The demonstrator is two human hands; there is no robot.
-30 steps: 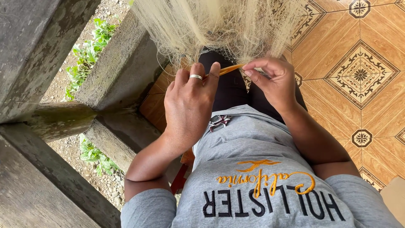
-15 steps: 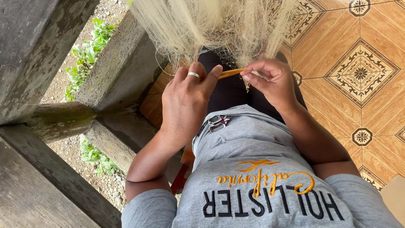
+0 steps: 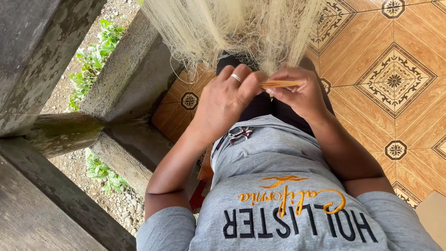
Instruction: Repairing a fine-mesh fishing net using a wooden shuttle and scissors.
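Yellow netting needle pinched between both grips — left hand, right hand

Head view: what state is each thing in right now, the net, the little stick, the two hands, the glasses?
Pale net: hanging in a bunch, lower edge at the hands.
Thin orange stick: level, pinched between both hands.
Left hand: closed on the stick's end, ring on one finger.
Right hand: fingers curled around the stick.
Glasses: folded, lying against the grey shirt.
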